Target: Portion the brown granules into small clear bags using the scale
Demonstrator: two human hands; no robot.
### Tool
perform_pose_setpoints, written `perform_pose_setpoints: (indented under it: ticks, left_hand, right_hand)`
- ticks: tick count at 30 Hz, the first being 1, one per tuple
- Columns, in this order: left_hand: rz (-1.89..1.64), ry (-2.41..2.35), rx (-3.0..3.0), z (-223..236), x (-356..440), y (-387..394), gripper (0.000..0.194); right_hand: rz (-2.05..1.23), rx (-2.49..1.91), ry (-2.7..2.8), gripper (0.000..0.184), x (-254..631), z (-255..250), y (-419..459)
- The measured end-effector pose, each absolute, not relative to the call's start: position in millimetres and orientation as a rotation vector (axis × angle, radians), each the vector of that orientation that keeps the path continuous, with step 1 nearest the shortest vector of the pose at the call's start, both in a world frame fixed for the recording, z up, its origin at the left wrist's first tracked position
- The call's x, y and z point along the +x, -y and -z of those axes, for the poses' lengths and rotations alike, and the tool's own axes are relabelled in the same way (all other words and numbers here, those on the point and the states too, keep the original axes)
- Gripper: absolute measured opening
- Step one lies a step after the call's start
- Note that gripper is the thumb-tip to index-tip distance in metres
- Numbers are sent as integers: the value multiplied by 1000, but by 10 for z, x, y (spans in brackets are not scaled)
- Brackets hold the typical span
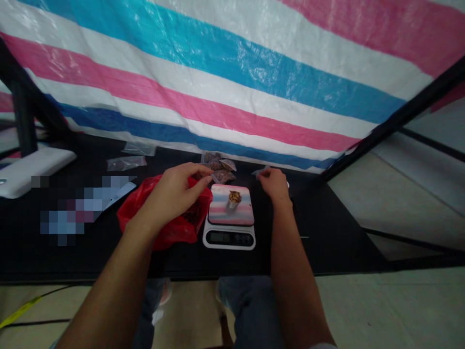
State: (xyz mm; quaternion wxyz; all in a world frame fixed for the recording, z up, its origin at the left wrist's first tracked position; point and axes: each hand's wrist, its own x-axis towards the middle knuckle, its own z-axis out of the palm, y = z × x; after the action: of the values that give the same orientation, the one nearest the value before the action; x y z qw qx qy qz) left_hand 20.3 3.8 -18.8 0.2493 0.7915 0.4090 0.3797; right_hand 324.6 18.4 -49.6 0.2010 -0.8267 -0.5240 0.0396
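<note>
My left hand hovers above a red plastic bag that holds dark dried material. Its thumb and forefinger are apart, their tips beside a small filled zip bag at the edge of a little pile; whether they touch it is unclear. To the right, my right hand pinches a small clear plastic bag. Between my arms stands a white kitchen scale with a striped reflection on its platform. On it sits a small cup heaped with brown dried pieces. The scale's display is too dim to read.
Empty clear bags lie at the back left of the black table. A white device rests at the far left, near a blurred-out packet. A striped plastic sheet hangs behind, with a black frame bar at right.
</note>
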Motion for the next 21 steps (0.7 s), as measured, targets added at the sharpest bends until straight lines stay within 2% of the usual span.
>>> perform_pose_setpoints:
  ticks: [3, 6, 10, 15, 21]
  left_hand:
    - [-1082, -1180, 1946, 143, 228, -17, 34]
    - [-1104, -1084, 1624, 125, 270, -1, 50]
    - [-1024, -777, 1264, 200, 334, 4, 65]
    - [-1095, -628, 1144, 243, 382, -3, 52]
    - [-1188, -604, 1136, 192, 401, 6, 62]
  right_hand:
    - [-100, -1994, 1458, 19, 3214, 349, -97]
    - [-122, -1554, 1548, 19, 3006, 161, 58]
    - [-402, -1154, 1802, 12, 2602, -3, 284]
    - [-551, -1013, 1880, 8, 2381, -17, 360]
    - [-556, -990, 1928, 8, 2382, -14, 362]
